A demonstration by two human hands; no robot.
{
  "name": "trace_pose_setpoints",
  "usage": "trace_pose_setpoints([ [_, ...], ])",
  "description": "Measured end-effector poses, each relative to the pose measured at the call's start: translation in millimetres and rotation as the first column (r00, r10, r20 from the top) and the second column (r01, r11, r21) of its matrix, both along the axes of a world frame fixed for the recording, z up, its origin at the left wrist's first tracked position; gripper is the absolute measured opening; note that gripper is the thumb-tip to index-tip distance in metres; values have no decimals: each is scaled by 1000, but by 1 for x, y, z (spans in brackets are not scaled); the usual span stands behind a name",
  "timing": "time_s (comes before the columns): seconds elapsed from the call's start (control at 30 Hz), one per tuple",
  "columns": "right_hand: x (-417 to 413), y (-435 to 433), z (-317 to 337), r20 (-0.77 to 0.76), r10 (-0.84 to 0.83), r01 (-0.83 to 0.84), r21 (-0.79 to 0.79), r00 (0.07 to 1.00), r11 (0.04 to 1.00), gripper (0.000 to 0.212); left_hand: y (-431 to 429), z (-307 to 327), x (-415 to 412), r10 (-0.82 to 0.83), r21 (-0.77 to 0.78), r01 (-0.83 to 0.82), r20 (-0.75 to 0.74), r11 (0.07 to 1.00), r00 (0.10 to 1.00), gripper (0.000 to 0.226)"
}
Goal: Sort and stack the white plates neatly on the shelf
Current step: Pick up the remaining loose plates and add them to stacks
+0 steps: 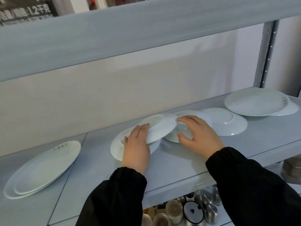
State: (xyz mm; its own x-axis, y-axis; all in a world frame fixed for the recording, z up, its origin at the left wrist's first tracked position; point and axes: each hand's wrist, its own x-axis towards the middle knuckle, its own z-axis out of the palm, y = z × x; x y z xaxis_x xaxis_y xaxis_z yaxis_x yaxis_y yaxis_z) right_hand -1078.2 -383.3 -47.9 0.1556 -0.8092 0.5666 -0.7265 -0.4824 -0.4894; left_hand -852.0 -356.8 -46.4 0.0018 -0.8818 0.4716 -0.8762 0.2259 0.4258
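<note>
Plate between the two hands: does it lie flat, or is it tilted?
Tilted. The plate rises toward the right hand; its lower rim is at the left hand.

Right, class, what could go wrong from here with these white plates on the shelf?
The tilted plate in the left hand leans on the plate below; it could slip and chip against the upside-down plate in the right hand. The large plates far right overlap unevenly and might slide apart.

Left hand (136,144), right hand (199,133): curled grips.
</note>
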Motion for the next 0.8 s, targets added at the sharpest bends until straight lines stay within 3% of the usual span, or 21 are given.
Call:
trace_pose_setpoints([
  [0.13, 0, 4, 1, 45, -45, 45, 0, 998, 999, 57, 11, 8, 12, -2, -110, -28, -260, 993, 966, 68],
  [0.27, 12, 8, -1, 14, -67, 68, -24, 998, 997, 60, 31, 22, 27, -25, -114, -38, -504, 993, 863, 55],
  [0.67, 163, 40, -10, -186, 167, -172, -12, 968, 985, 55, 68, 32, 135, 33, -198, -179, -577, 964, 816, 41],
  [0.8, 208, 50, -9, -230, 248, -253, 11, 941, 967, 56, 81, 36, 176, 88, -165, -260, -663, 951, 743, 27],
])
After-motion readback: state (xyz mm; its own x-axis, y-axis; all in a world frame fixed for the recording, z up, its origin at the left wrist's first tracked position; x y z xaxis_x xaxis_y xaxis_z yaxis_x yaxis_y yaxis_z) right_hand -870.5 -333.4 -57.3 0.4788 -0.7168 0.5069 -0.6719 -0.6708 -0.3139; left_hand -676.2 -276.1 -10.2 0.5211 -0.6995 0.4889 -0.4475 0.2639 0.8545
